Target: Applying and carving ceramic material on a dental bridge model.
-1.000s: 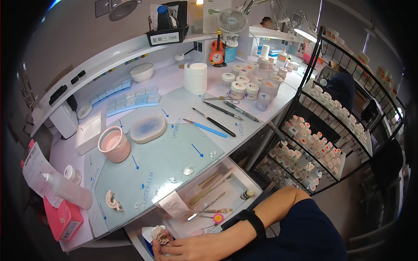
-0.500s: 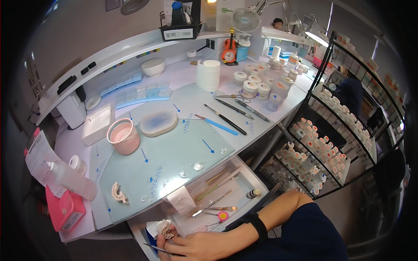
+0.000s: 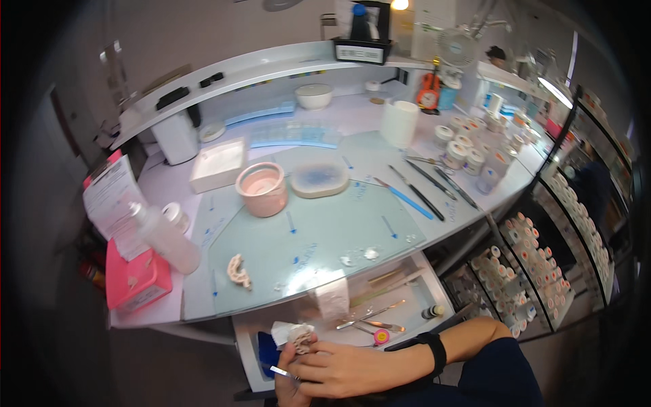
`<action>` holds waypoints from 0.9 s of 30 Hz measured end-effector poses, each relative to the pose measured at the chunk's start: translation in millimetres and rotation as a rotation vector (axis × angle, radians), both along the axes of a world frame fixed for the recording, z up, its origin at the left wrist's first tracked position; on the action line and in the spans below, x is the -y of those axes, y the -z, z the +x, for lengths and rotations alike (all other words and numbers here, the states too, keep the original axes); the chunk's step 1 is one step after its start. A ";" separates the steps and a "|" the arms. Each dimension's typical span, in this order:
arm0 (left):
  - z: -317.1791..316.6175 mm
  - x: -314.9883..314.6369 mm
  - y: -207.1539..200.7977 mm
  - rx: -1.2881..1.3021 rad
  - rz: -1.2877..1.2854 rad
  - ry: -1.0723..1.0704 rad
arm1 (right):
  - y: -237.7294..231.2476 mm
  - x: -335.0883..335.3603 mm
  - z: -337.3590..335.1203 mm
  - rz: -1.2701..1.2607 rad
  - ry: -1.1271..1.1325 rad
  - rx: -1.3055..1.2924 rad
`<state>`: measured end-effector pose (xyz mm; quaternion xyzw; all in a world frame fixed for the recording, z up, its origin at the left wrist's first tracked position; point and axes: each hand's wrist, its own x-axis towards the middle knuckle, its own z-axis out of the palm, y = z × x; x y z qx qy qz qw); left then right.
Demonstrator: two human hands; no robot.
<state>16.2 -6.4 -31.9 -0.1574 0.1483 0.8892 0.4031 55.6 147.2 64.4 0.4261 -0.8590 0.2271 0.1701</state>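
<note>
Over the open drawer [image 3: 434,288], my left hand [image 3: 288,380], mostly hidden behind the right, grips a small beige dental model [image 3: 303,341] with a crumpled white tissue [image 3: 283,331] against it. My right hand [image 3: 339,370], wearing a black wristband [image 3: 434,353], reaches across and is closed around a thin metal hand tool [image 3: 279,371], its bright flat end pointing left. What kind of tool it is cannot be made out. Another beige arch-shaped dental model [image 3: 239,273] lies on the glass plate [image 3: 325,230] at its left.
A pink cup [image 3: 262,197], an oval pad [image 3: 319,182] and a white tray [image 3: 218,165] stand on the desk. Brushes [image 3: 417,193] and jars [image 3: 461,146] lie to the right. At left are a squeeze bottle [image 3: 166,241] and pink box [image 3: 139,279]. A bottle rack [image 3: 529,258] stands right.
The whole view has swung left, so the desk appears farther right. Both hands still hold the model and the tool; the tool's flat end now shows brighter.
</note>
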 end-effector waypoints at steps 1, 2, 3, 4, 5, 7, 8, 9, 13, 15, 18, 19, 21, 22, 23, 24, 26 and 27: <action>0.0 2.6 4.2 0.061 0.103 0.026 | 1.7 2.4 1.8 -0.004 -0.042 -0.004; 3.6 2.4 11.0 -0.015 0.043 0.004 | 3.3 4.7 3.9 0.107 0.077 -0.011; 5.4 -2.1 12.5 -0.051 -0.012 -0.036 | 3.6 4.1 6.0 0.226 0.208 -0.021; 5.3 -5.4 10.9 -0.084 -0.069 -0.076 | -0.3 4.3 7.7 0.227 0.168 -0.022; 5.1 -6.3 7.6 -0.116 -0.056 -0.076 | -7.5 4.4 9.5 0.211 0.207 0.038; 3.1 -4.8 0.4 -0.090 0.042 -0.052 | -13.5 2.8 7.4 0.162 0.218 0.047; 2.2 -4.5 0.5 -0.091 0.042 -0.081 | -16.0 1.3 6.6 0.164 0.189 0.043; 2.6 -2.4 1.7 -0.081 0.027 -0.075 | -19.5 1.7 7.0 0.235 0.111 0.023; 10.0 -6.5 -14.6 -0.145 -0.073 -0.117 | -17.4 6.9 9.4 0.262 0.134 0.018; 9.7 -6.2 -20.5 -0.205 -0.186 -0.076 | -19.9 10.6 9.9 0.223 0.311 0.085; 9.6 -3.4 -19.0 -0.249 -0.103 -0.101 | -27.7 11.7 8.6 0.147 0.283 0.058; 9.1 -3.9 -13.2 -0.251 -0.058 -0.137 | -27.2 10.5 6.1 0.153 0.279 0.059; 8.6 -3.2 -21.1 -0.269 -0.102 -0.142 | -22.5 6.9 0.2 0.214 -0.006 -0.180; 8.4 -2.5 -24.9 -0.290 -0.152 -0.142 | -20.6 6.9 1.8 0.214 -0.015 -0.177; 8.5 -4.1 -18.8 -0.345 -0.151 -0.167 | -17.2 7.4 5.5 0.157 0.055 -0.081; 8.6 -3.4 -17.5 -0.347 -0.146 -0.172 | -15.8 7.7 8.9 0.106 0.129 0.008; 8.6 -1.5 -16.5 -0.318 -0.123 -0.092 | -19.3 13.2 18.2 0.137 0.241 0.089; 9.0 -1.9 -17.8 -0.320 -0.126 -0.099 | -20.4 15.7 20.2 0.153 0.353 0.174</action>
